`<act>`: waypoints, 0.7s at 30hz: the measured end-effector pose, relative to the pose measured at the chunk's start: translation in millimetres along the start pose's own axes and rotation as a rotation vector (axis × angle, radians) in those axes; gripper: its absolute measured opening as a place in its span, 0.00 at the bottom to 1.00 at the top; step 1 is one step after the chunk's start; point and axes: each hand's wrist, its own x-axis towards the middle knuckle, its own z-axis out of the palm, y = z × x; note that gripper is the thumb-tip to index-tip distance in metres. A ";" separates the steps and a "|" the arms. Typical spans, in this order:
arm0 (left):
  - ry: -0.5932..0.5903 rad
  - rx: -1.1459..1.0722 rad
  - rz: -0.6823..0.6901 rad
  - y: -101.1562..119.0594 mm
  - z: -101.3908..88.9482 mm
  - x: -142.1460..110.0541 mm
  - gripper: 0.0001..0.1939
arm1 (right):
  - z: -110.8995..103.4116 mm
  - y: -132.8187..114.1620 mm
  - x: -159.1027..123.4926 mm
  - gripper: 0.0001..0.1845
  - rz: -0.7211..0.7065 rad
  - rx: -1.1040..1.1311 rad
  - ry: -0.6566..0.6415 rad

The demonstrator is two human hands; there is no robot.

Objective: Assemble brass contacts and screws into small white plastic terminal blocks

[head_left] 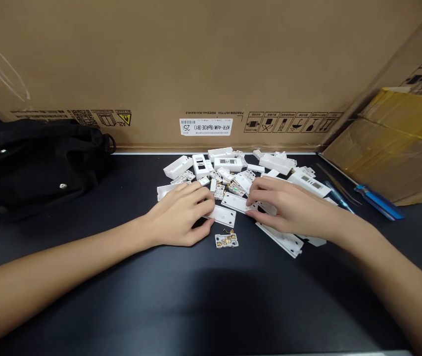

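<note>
My left hand [183, 215] rests low over the black table. Its fingers are curled, with the thumb and forefinger closed on the end of a flat white plastic plate [224, 216] that has small holes. My right hand [283, 202] pinches the near corner of another white plastic plate [235, 201] between thumb and fingers. Just in front of both hands lies a small white socket insert [227, 241] with brass contacts. Under the right palm a long white strip [283, 241] slants towards me. The fingertips of my left hand are partly hidden.
Behind the hands spreads a pile of white plastic housings [226, 163] and inserts. A large cardboard box [211, 64] walls off the back. To the right are a taped carton [399, 143], a blue-handled tool [379, 202] and a screwdriver [339, 197]. A black bag [36, 163] lies left.
</note>
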 end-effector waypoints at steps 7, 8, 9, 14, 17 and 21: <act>-0.030 -0.012 0.013 0.1 0.6 1.1 0.08 | -0.7 -2.3 -0.4 0.15 0.043 -0.049 -0.027; -0.033 -0.009 0.013 0.4 0.8 1.3 0.08 | -0.4 -2.6 -0.3 0.16 0.045 -0.050 -0.026; -0.033 -0.007 0.012 0.8 0.9 1.3 0.09 | -0.1 -2.7 -0.3 0.16 0.048 -0.049 -0.024; 0.077 0.065 0.013 -1.7 -4.5 2.4 0.10 | 0.7 -2.8 -1.1 0.13 0.040 -0.046 -0.021; 0.075 0.145 -0.107 -11.8 -13.8 8.0 0.12 | 0.0 -4.3 -1.0 0.13 0.022 -0.051 -0.018; -0.076 0.117 -0.266 -28.7 -24.2 17.6 0.18 | -0.1 -5.5 -0.6 0.16 0.012 -0.055 -0.002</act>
